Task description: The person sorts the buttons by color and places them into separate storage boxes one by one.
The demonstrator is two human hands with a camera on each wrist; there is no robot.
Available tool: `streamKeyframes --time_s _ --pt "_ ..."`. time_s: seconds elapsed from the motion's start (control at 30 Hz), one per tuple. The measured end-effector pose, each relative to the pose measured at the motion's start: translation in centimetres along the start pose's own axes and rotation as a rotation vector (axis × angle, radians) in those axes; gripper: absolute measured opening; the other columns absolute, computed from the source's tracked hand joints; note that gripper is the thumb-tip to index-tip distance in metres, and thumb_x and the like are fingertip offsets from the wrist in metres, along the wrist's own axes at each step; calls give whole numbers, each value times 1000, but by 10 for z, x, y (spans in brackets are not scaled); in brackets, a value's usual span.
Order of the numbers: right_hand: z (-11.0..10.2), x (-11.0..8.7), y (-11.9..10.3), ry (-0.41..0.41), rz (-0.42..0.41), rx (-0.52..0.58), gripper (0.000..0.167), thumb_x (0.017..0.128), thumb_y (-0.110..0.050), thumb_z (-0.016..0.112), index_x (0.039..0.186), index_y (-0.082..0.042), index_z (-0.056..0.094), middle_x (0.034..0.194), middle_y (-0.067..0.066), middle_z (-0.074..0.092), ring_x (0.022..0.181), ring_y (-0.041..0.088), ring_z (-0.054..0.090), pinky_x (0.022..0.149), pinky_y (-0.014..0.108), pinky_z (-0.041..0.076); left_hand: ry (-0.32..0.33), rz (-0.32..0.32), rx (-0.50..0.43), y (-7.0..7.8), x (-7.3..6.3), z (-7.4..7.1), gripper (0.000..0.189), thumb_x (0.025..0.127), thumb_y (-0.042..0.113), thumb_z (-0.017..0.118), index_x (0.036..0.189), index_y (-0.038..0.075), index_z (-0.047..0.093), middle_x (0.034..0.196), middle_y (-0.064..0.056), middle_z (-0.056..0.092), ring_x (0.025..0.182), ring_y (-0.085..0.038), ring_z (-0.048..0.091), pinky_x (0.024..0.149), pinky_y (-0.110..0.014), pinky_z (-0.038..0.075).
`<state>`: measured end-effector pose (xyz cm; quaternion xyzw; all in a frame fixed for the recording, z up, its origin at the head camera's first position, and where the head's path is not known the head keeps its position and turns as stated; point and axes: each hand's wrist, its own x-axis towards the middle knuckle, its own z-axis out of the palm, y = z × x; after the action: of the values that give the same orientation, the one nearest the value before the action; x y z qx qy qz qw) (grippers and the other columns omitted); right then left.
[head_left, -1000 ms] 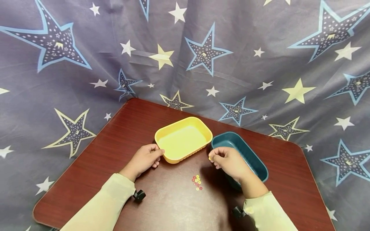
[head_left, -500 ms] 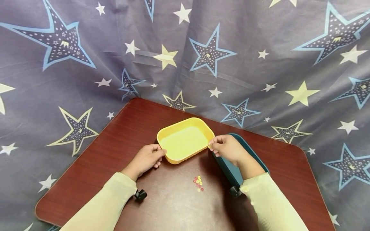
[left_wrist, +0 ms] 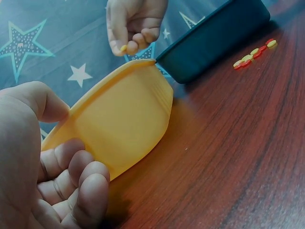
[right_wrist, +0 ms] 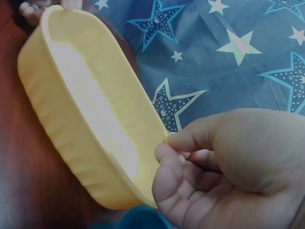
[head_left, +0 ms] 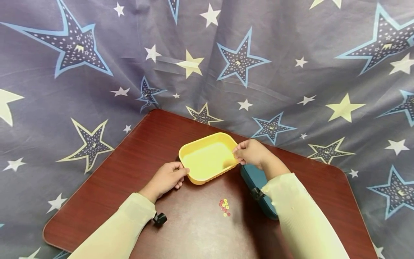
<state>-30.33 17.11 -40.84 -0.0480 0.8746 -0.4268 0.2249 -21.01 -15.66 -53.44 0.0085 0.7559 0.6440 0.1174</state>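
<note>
My left hand [head_left: 166,180] grips the near left corner of a yellow plastic tray [head_left: 207,160], thumb on the rim and the other fingers curled at its outer wall. At the tray's right end, my right hand [head_left: 252,154] pinches a small yellow button [left_wrist: 123,48] between thumb and forefinger. In the right wrist view, those fingertips overlap the tray's rim, and only the edge of the button shows. The tray holds nothing that I can see. Several red and yellow buttons [head_left: 224,205] lie loose in a small cluster on the table in front of the tray.
A dark teal tray [head_left: 257,176] stands right of the yellow one, partly hidden under my right forearm. Both are on a reddish-brown wooden table [head_left: 136,151]. A grey curtain [head_left: 129,39] with printed stars hangs behind the table's far edges.
My right hand has moved from over the teal tray, up and left to the yellow tray's right end, keeping the button pinched. The left hand keeps its grip on the corner.
</note>
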Motion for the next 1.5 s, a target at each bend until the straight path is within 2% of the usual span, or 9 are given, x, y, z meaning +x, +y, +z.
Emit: streamKeyframes --time_s 0.27,0.5,0.7,0.87,1.03,1.17,1.23,1.5 --pt "0 11 -13 -6 45 -23 22 111 -5 63 125 11 72 93 9 69 79 16 64 75 27 61 -9 1 8 2 0 1 37 105 33 78 88 5 63 71 -4 61 59 -16 59 57 -25 53" --pt "5 17 -16 48 58 -53 21 111 -6 65 120 11 74 99 16 74 72 13 63 66 23 59 -7 1 14 1 0 0 38 105 34 78 88 4 63 70 -4 61 59 -16 59 56 -26 53" --pt "7 17 -17 80 62 -63 23 111 -5 64 123 12 74 103 17 75 79 19 67 74 30 63 -14 -11 -2 0 2 0 36 105 34 78 88 5 63 71 -4 61 59 -15 60 58 -25 53" --pt "6 16 -18 77 54 -75 20 111 -5 64 119 10 74 107 19 76 78 16 66 74 29 63 -7 -8 -7 -1 2 0 36 105 33 78 87 5 63 72 -5 61 59 -15 60 56 -26 54" --pt "0 12 -18 75 51 -103 23 113 -10 63 121 8 75 103 15 75 79 16 65 78 31 63 -5 5 3 -1 2 0 36 106 31 77 87 4 63 72 -5 61 60 -15 60 56 -25 54" --pt "-6 7 -18 68 31 -67 25 111 -10 64 126 9 74 99 11 71 85 21 66 86 38 65 -6 4 15 -1 2 0 37 106 33 76 88 4 63 72 -5 61 59 -15 60 57 -26 54" --pt "-10 2 -19 69 17 -42 24 111 -9 65 125 7 74 100 10 70 88 23 66 86 37 65 -2 2 26 -2 2 0 37 106 34 76 87 5 63 71 -4 61 59 -16 60 57 -26 54" --pt "-27 -16 -20 94 -20 -25 21 112 -15 65 120 1 77 106 17 73 97 32 69 86 34 66 7 12 40 0 1 1 38 106 35 76 86 5 63 68 -3 60 59 -16 59 56 -25 53"
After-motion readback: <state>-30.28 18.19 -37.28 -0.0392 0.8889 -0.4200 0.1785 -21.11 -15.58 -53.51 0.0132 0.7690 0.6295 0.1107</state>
